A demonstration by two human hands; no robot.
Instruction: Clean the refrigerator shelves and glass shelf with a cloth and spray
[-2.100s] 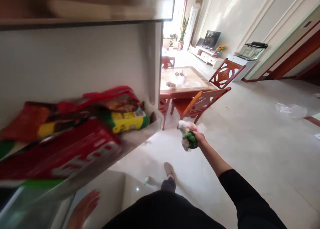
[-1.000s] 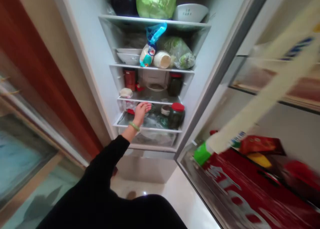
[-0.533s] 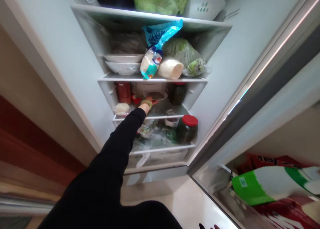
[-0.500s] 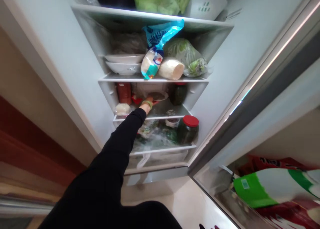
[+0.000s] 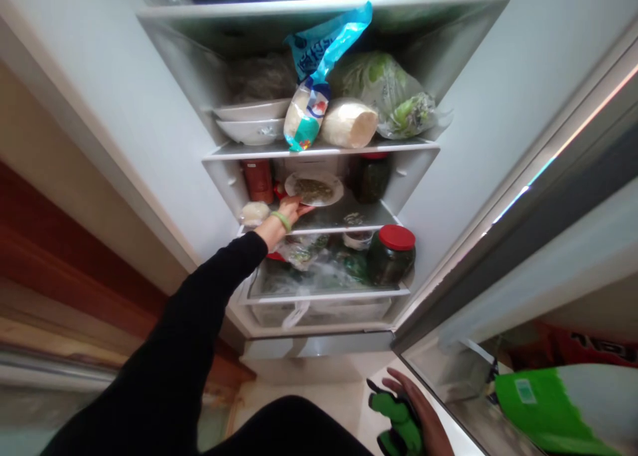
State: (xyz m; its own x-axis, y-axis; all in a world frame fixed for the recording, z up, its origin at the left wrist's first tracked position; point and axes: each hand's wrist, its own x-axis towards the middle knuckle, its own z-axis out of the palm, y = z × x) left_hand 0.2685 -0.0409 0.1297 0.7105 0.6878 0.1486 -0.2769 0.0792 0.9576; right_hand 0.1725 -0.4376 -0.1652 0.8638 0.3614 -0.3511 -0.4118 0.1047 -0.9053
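Note:
My left hand (image 5: pixel 294 210), with a green bangle (image 5: pixel 282 221) at the wrist, reaches into a fridge. Its fingers grip the near left rim of a pale plate (image 5: pixel 330 179) holding chopped greenish food (image 5: pixel 314 190). The plate is over the third visible shelf, and my fingertips are partly hidden under it. To its left stand a red-brown container (image 5: pixel 258 182) and a round whitish bundle (image 5: pixel 254 214). A dark jar (image 5: pixel 372 179) is on the right. Low in view is my right hand (image 5: pixel 423 409), beside a green-and-black shape (image 5: pixel 393 413); its grip is unclear.
Above are stacked white bowls (image 5: pixel 252 130), a blue food packet (image 5: pixel 306 107), a pale cut vegetable (image 5: pixel 350 123) and bagged greens (image 5: pixel 399 104). Below stands a red-lidded jar (image 5: pixel 393 260) among plastic bags (image 5: pixel 309 276). The open door's bins hold a green-and-white package (image 5: pixel 543 399).
My left hand and the plate have come nearer the shelf front, showing the food clearly. My right hand has risen into view from the bottom edge. The view has shifted somewhat.

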